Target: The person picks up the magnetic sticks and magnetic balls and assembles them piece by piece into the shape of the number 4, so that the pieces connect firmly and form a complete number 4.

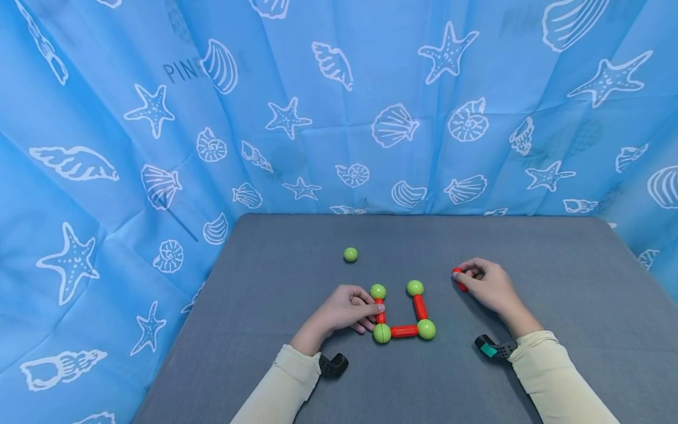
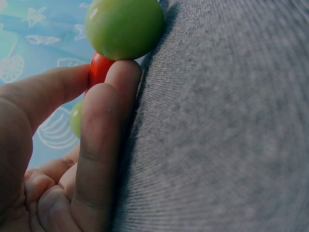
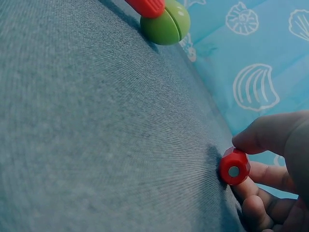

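Note:
Three red rods and several green balls form a U shape on the grey table. My left hand (image 1: 346, 309) pinches the left red rod (image 1: 380, 312) between thumb and fingers, with one green ball (image 1: 378, 291) at its far end and another (image 1: 382, 334) at its near end. A front rod (image 1: 404, 331) leads to the right corner ball (image 1: 426, 329), where the right rod (image 1: 420, 307) runs up to a ball (image 1: 415, 287). Apart from the U, my right hand (image 1: 489, 285) pinches a loose red rod (image 3: 234, 166), its round metal-coloured end showing in the right wrist view.
A single green ball (image 1: 351, 254) lies behind the U on the grey cloth-covered table (image 1: 572, 282). Behind the table's far edge hangs a blue curtain (image 1: 339, 118) with white shells and starfish. Each wrist wears a black band (image 1: 333, 365).

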A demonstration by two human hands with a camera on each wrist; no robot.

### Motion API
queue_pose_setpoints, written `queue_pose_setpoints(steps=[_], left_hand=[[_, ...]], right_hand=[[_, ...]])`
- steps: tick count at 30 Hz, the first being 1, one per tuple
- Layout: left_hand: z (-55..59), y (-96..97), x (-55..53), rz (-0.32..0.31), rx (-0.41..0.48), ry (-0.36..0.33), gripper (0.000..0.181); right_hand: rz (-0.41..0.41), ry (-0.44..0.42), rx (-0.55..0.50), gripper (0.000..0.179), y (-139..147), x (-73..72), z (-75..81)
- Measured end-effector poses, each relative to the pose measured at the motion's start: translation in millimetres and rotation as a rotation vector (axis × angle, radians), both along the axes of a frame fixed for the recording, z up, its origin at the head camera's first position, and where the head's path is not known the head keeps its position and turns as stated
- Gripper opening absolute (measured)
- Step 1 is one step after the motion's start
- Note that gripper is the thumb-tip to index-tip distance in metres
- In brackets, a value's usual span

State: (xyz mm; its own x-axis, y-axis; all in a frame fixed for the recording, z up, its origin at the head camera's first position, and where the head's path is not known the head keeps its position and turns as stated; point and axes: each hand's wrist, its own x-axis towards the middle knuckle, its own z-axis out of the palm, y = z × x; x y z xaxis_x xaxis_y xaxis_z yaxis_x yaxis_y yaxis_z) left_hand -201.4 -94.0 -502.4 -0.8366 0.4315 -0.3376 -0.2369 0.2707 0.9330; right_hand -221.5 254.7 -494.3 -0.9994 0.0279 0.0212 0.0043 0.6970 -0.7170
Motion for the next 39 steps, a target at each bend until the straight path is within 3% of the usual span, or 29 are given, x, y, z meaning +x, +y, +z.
queue_pose_setpoints(steps=[13, 39], left_hand=[[2.3, -0.8, 2.0, 0.033, -0.013, -0.005, 0.026], [0.2, 1.0, 0.6, 0.013, -0.008, 0.010, 0.026]], right_hand=[[-0.004, -0.015, -0.012, 0.030, -1.5, -1.4, 0.4], [0.006, -0.064, -0.080, 0.035, 1.8, 1.3, 3.0]])
